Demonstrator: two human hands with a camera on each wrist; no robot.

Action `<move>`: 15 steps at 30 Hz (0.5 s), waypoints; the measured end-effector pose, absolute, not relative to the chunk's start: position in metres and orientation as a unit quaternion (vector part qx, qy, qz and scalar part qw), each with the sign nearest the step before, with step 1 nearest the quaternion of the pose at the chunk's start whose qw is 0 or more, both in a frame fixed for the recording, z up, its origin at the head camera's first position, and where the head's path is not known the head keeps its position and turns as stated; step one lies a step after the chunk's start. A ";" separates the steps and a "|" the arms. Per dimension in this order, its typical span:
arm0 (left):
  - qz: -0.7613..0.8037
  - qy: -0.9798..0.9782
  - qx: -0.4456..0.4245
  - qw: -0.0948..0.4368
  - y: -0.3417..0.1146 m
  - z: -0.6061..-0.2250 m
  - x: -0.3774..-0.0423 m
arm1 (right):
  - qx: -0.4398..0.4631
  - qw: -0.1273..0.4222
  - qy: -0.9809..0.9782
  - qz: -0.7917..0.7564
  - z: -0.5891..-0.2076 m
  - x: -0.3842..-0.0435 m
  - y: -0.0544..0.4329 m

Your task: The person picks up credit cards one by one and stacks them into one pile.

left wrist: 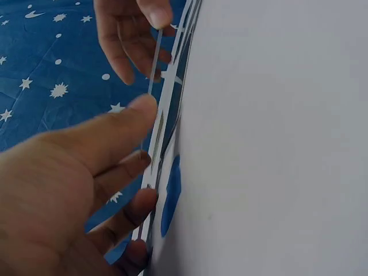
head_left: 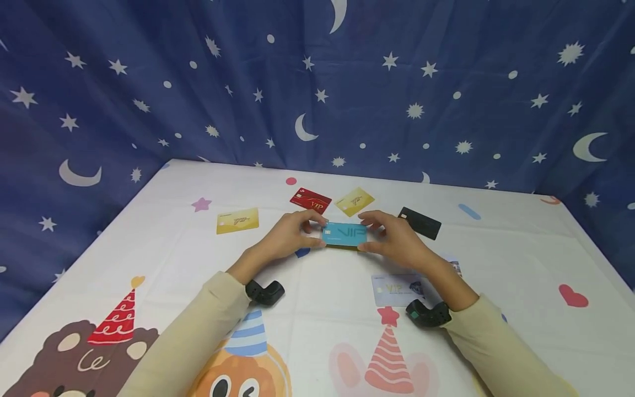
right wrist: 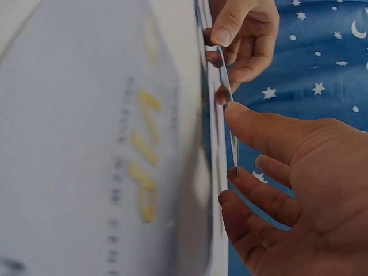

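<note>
A light blue VIP card is held level by its two short ends near the middle of the table. My left hand pinches its left end between thumb and fingers. At the right end, my right hand pinches it the same way. Both wrist views show the card edge-on, as a thin line in the left one and a narrow strip in the right one. A dark yellow strip shows below its near edge; I cannot tell what it belongs to.
Behind the hands lie a red card and a yellow card. Another yellow card is at left, a black card at right. A pale VIP card lies near my right forearm, with another card partly hidden by it.
</note>
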State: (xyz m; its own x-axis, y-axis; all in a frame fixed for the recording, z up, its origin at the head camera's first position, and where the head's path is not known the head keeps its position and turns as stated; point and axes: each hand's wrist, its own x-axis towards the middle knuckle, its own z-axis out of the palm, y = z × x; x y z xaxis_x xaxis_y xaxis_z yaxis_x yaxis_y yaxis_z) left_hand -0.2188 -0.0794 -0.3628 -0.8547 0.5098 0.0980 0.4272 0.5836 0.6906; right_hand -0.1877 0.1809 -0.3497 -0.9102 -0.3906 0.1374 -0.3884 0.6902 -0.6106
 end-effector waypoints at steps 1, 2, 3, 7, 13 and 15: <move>0.366 0.890 0.264 0.056 -0.079 -0.364 -0.219 | -0.209 0.004 0.921 -0.328 -0.351 -0.188 0.181; 0.360 0.893 0.265 0.054 -0.078 -0.365 -0.219 | -0.206 0.006 0.924 -0.323 -0.352 -0.188 0.180; 0.355 0.895 0.265 0.053 -0.077 -0.365 -0.219 | -0.203 0.008 0.926 -0.319 -0.354 -0.188 0.180; 0.341 0.900 0.265 0.051 -0.076 -0.367 -0.218 | -0.200 0.011 0.930 -0.309 -0.356 -0.188 0.179; 0.335 0.903 0.264 0.052 -0.075 -0.368 -0.217 | -0.212 -0.003 0.930 -0.301 -0.358 -0.186 0.179; 0.334 0.904 0.263 0.053 -0.076 -0.368 -0.216 | -0.216 -0.006 0.929 -0.301 -0.359 -0.185 0.179</move>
State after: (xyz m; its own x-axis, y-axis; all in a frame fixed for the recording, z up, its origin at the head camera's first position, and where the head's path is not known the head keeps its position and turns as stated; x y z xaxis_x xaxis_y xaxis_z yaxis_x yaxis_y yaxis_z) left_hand -0.2165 -0.0756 -0.3684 -0.8559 0.5109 0.0809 0.4407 0.6384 0.6311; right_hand -0.1852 0.1789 -0.3585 -0.9067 -0.3976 0.1404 -0.4045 0.7260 -0.5562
